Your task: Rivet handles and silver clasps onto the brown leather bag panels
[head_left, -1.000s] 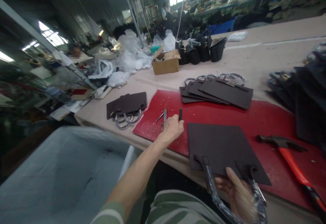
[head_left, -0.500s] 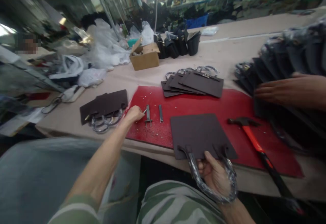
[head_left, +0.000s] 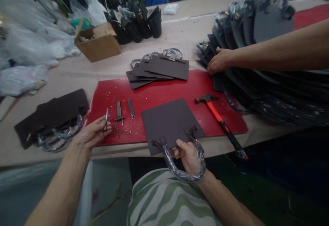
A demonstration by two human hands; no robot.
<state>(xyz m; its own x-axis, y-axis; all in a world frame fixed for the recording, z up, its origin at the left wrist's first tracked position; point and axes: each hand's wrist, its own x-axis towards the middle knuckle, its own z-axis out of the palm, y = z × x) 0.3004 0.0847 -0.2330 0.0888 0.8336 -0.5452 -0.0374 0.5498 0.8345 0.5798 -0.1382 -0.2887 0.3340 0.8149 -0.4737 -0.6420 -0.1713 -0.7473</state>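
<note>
My left hand (head_left: pixel 96 132) pinches a short metal punch (head_left: pixel 106 118), held upright over the left edge of the red mat (head_left: pixel 164 89). Thumb on top, my right hand (head_left: pixel 189 154) grips the near edge of a dark brown bag panel (head_left: pixel 169 120). That panel lies on the mat, and its plastic-wrapped handle (head_left: pixel 177 173) loops around my right hand. Between my hands lie a two-pronged metal tool (head_left: pixel 119 111) and a slim forked metal tool (head_left: pixel 131 108), with small bits scattered near them. A claw hammer (head_left: pixel 214 111) with an orange and black handle rests right of the panel.
More brown panels with wrapped handles lie at the left (head_left: pixel 53 116) and behind the mat (head_left: pixel 164 68). Another person's hand (head_left: pixel 221 60) touches a large pile of dark panels (head_left: pixel 239 30) at the right. A cardboard box (head_left: pixel 100 46) and black bags (head_left: pixel 138 24) stand behind.
My left hand has lifted back from beside the two-pronged tool, now with the punch in its fingers. My right hand keeps its hold on the panel. The view has swung right.
</note>
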